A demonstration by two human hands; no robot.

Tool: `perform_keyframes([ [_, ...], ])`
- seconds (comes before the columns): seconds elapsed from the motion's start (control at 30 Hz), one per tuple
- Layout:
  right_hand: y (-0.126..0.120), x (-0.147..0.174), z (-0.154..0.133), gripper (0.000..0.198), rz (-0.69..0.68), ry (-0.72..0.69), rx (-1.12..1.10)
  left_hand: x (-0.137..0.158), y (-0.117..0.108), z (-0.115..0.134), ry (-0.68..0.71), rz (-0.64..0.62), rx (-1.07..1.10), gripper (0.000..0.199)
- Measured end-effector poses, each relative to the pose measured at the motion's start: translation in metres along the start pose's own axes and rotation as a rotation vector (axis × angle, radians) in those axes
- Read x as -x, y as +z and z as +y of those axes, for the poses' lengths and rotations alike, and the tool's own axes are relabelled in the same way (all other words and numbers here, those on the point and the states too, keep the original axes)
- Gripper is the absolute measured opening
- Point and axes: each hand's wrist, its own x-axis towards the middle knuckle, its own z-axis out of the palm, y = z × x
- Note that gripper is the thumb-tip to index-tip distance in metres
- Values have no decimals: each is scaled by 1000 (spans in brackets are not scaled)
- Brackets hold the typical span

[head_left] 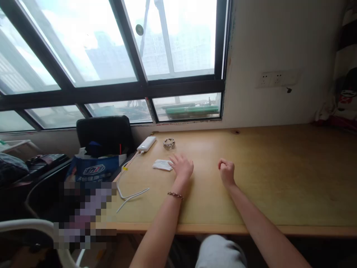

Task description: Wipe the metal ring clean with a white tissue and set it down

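Toward the far left corner of the tabletop (292, 175): one folded white paper (160, 165), lying flat, its right end at the fingers of the left hand. Left hand (182, 167): palm down, fingers spread, slightly blurred; whether the fingertips touch the paper or hover just above it cannot be told. Worn at its wrist: one braided bracelet (175, 194). Right hand (227, 173): curled into a fist, well apart from the left hand and the paper; whether it encloses anything cannot be told. Between paper and far edge: one openwork band (169, 144), ring-shaped. By the left edge, near the far corner: one white power bank (147, 144), with white cables (134, 195) trailing toward the near left corner. Beyond the left edge: one blue printed bag (95, 169), before a black chair (104, 130).
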Motion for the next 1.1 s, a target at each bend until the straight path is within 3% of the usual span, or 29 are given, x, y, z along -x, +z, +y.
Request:
perform_keyframes([
  [0.1,0,-2,10,21,31,27,40,-9,11,-18,-204,-30,-155,68],
  [0.17,1,-2,14,24,10,59,74,-9,15,-21,-160,-71,-139,66],
  [0.27,4,-3,19,32,-32,83,154,0,18,-13,136,-152,50,57],
  [0.37,3,-6,25,39,-27,51,302,15,19,2,450,-337,369,48],
  [0.43,2,-9,29,41,-12,44,390,24,21,11,585,-450,556,37],
  [0.5,0,-12,32,38,-3,55,459,29,23,15,654,-486,662,29],
  [0.57,-1,-14,34,31,-4,69,529,30,24,16,657,-444,656,27],
  [0.7,2,-10,35,18,-124,28,721,26,24,11,503,-340,402,17],
  [0.8,4,-6,33,12,-283,-67,849,25,22,10,463,-372,317,13],
  [0.9,4,-3,33,9,-354,-142,875,26,22,12,496,-419,360,14],
  [1.0,4,-4,35,10,-340,-167,808,28,24,14,508,-455,430,16],
  [1.1,5,-7,38,10,-226,-133,643,28,27,15,493,-448,580,19],
])
